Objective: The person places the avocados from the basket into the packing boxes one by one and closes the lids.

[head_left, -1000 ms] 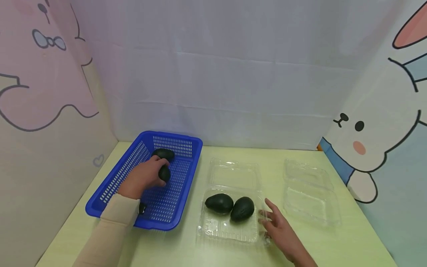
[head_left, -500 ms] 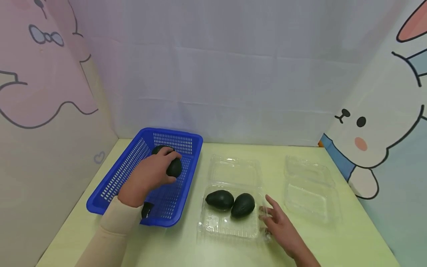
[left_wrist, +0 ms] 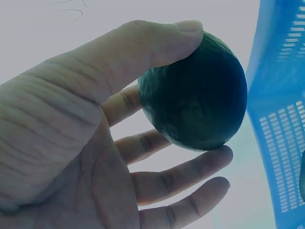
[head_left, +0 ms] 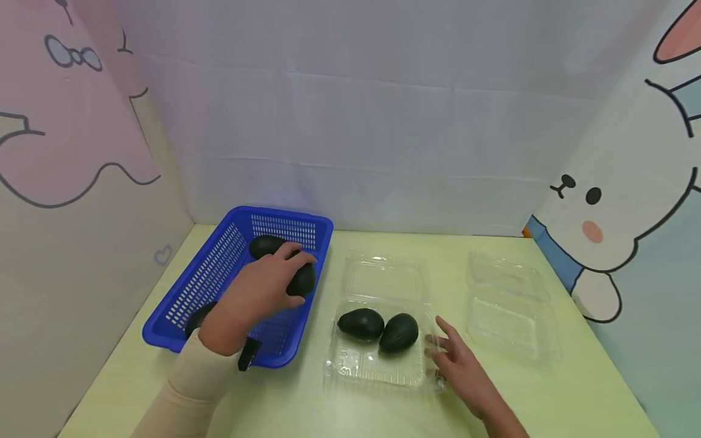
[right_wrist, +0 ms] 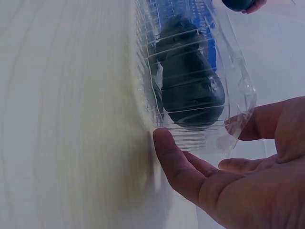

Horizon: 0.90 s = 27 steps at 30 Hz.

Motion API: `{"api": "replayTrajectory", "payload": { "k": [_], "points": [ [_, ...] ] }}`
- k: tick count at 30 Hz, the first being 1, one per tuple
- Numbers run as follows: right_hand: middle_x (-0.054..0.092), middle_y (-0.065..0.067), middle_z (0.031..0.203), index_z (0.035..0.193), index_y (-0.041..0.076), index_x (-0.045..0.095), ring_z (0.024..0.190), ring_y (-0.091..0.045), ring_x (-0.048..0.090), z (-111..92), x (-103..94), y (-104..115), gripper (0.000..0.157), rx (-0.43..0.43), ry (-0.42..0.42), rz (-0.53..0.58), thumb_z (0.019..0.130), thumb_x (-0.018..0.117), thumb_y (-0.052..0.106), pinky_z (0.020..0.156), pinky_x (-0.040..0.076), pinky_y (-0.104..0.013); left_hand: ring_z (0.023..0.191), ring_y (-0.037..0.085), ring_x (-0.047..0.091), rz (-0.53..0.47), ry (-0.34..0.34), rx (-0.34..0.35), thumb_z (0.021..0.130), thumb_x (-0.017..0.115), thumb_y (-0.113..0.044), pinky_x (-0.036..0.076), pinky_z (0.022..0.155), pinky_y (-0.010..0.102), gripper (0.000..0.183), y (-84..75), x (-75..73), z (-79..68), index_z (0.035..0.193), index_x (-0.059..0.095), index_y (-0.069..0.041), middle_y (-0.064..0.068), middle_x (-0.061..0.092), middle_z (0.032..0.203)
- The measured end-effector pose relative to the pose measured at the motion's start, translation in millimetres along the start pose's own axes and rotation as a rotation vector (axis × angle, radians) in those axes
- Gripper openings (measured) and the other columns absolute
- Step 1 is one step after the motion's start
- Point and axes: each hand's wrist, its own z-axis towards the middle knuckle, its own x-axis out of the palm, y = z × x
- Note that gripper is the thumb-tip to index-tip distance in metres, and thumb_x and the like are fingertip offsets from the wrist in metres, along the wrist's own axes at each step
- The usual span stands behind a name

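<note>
My left hand (head_left: pixel 257 292) grips a dark green avocado (head_left: pixel 302 281) above the right side of the blue basket (head_left: pixel 274 212). In the left wrist view the thumb lies on top of the avocado (left_wrist: pixel 198 95), with fingers below. Inside the basket are another avocado (head_left: pixel 265 245) at the back and one (head_left: pixel 198 317) partly hidden by my forearm. Two avocados, left (head_left: pixel 361 324) and right (head_left: pixel 398 333), lie in an opened clear plastic clamshell box (head_left: pixel 378 372). With loosely bent fingers, my right hand (head_left: pixel 461 371) touches that box's right side.
A second opened clear clamshell box (head_left: pixel 509 322) lies on the pale table (head_left: pixel 296 407) to the right. A white curtain (head_left: pixel 372 146) closes off the back, and printed cartoon sheets hang on both sides.
My left hand has lifted the avocado off the basket's floor and carried it rightward, towards the basket's right rim. The right hand has stayed beside the clamshell box.
</note>
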Motion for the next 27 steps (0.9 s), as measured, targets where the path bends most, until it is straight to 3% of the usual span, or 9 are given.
{"api": "replayTrajectory", "payload": {
  "k": [8, 17, 27],
  "points": [
    [0.05, -0.029, 0.147, 0.163, 0.014, 0.025, 0.129, -0.041, 0.055, 0, -0.4, 0, 0.068, 0.001, 0.004, -0.005, 0.103, 0.055, 0.001, 0.083, 0.057, -0.042, 0.107, 0.039, 0.066, 0.001, 0.02, 0.034, 0.081, 0.09, -0.024, 0.059, 0.08, 0.049, 0.066, -19.8, 12.2, -2.9, 0.141, 0.061, -0.017, 0.014, 0.047, 0.152],
    [0.05, -0.029, 0.147, 0.163, 0.014, 0.025, 0.131, -0.042, 0.054, -1, -0.5, -1, 0.068, 0.012, 0.005, -0.003, 0.103, 0.054, 0.0, 0.087, 0.057, -0.045, 0.105, 0.042, 0.065, 0.0, 0.049, 0.082, 0.079, 0.092, -0.024, 0.056, 0.084, 0.054, 0.065, -50.3, 27.7, -7.1, 0.137, 0.062, -0.021, 0.014, 0.048, 0.151],
    [0.05, -0.03, 0.146, 0.164, 0.013, 0.024, 0.128, -0.042, 0.056, 1, -0.9, -1, 0.068, 0.005, 0.013, -0.01, 0.104, 0.053, 0.001, 0.084, 0.057, -0.044, 0.091, 0.034, 0.067, 0.032, 0.047, 0.183, 0.076, 0.092, -0.025, 0.055, 0.065, 0.04, 0.064, -69.6, 45.8, -8.9, 0.133, 0.064, -0.024, 0.01, 0.053, 0.145]
  ]
}}
